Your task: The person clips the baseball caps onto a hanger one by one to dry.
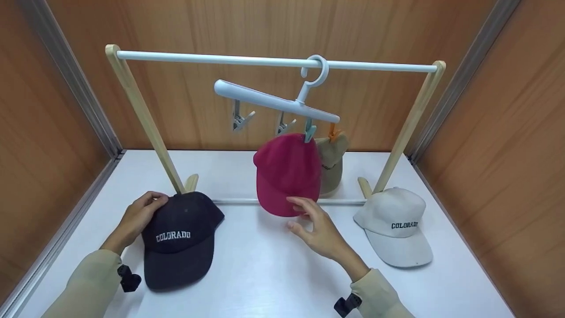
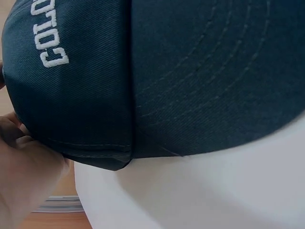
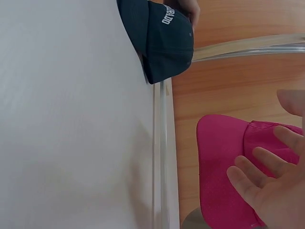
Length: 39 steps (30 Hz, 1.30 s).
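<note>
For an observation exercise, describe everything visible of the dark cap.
The dark cap looks like woven cloth: rounded crown, white COLORADO lettering, curved brim with stitched rows. It is at the head view's left, brim toward the camera wearer, over the white table; whether it rests there is unclear. The left hand holds its crown's side.

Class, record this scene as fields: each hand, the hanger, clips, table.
Left hand: holds navy fabric cap lettered COLORADO
Right hand: near the brim of crimson fabric cap; contact unclear
Pale blue bar-shaped hanger: hooked over round white rail
Teal clip: on crimson cap
Orange clip: on tan fabric cap
Two grey clips: no cap attached
White table: off-white fabric cap lettered COLORADO, at right
</note>
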Tool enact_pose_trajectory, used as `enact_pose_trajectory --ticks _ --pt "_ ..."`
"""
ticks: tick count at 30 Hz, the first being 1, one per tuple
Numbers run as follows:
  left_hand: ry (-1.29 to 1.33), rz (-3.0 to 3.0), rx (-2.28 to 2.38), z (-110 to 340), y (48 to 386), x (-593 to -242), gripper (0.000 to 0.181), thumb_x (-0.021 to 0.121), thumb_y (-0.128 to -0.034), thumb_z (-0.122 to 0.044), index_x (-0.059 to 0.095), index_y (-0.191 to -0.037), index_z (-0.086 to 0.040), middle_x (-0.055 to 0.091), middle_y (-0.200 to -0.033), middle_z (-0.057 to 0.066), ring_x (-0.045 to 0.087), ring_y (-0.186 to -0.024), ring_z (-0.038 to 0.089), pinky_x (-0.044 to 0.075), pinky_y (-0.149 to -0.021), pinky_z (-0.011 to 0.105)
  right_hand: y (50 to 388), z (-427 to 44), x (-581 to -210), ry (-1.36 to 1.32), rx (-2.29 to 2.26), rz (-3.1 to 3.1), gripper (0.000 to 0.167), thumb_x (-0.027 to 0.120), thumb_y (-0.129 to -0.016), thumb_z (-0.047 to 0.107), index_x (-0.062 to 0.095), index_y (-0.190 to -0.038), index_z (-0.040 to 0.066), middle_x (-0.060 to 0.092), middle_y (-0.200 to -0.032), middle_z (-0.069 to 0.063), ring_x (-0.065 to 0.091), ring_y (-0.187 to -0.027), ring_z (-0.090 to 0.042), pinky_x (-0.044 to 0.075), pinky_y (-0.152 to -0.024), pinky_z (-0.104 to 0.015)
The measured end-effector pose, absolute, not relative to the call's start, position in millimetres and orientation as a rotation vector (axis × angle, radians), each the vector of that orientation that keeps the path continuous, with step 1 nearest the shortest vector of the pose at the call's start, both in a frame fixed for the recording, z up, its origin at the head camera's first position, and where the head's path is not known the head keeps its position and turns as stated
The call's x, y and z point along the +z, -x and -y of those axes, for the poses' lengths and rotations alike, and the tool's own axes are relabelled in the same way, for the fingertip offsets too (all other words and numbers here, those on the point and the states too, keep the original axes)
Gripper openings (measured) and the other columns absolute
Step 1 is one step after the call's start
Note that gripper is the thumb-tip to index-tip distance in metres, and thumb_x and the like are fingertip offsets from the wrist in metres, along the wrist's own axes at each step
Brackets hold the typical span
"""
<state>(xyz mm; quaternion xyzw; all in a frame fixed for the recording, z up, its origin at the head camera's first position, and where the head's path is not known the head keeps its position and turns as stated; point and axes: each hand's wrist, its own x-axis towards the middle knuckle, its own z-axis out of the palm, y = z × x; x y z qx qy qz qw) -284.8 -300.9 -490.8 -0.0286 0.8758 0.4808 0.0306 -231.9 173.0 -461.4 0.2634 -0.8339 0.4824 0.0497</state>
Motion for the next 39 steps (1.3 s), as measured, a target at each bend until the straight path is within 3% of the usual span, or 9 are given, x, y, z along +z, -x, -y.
enact_pose_trajectory --ticks 6,12,21,30,39 --pt "0.095 -2.684 1.521 301 284 -488 0.061 0.054 -0.1080 -0.053 0.055 -0.145 -0.005 0.065 -0.131 0.017 0.059 -0.119 0.029 0.044 -0.101 0.043 232 -174 -461 -0.803 1.508 2.521 0.054 0.073 -0.101 0.013 0.054 -0.152 0.007 0.056 -0.151 -0.016 0.058 -0.135 -0.036 0.048 -0.112 -0.056" --pt "0.082 -2.680 1.556 299 284 -483 0.058 0.060 -0.1063 -0.051 0.057 -0.143 -0.007 0.071 -0.118 0.003 0.063 -0.105 0.014 0.047 -0.095 0.032 233 -174 -460 -0.820 1.547 2.491 0.054 0.071 -0.103 0.016 0.053 -0.152 0.005 0.055 -0.151 -0.017 0.058 -0.136 -0.039 0.048 -0.112 -0.056" --pt "0.023 -2.659 1.694 294 280 -477 0.053 0.068 -0.1041 -0.044 0.060 -0.140 -0.005 0.073 -0.105 -0.013 0.067 -0.099 0.006 0.050 -0.088 0.021 234 -173 -460 -0.831 1.553 2.472 0.054 0.071 -0.102 0.009 0.053 -0.153 0.006 0.054 -0.152 -0.018 0.058 -0.136 -0.040 0.047 -0.112 -0.058" --pt "-0.089 -2.627 1.803 278 277 -461 0.049 0.073 -0.1023 -0.038 0.061 -0.136 -0.004 0.072 -0.109 -0.013 0.065 -0.104 0.009 0.050 -0.091 0.022 232 -174 -455 -0.804 1.545 2.477 0.055 0.072 -0.102 0.014 0.053 -0.153 0.005 0.055 -0.150 -0.019 0.058 -0.135 -0.040 0.048 -0.112 -0.054" --pt "-0.181 -2.606 1.851 268 269 -451 0.046 0.074 -0.1024 -0.033 0.062 -0.134 -0.001 0.072 -0.109 -0.009 0.067 -0.104 0.009 0.052 -0.091 0.021 232 -170 -456 -0.815 1.567 2.481 0.055 0.072 -0.102 0.009 0.052 -0.153 0.005 0.054 -0.152 -0.019 0.057 -0.137 -0.041 0.048 -0.113 -0.055"
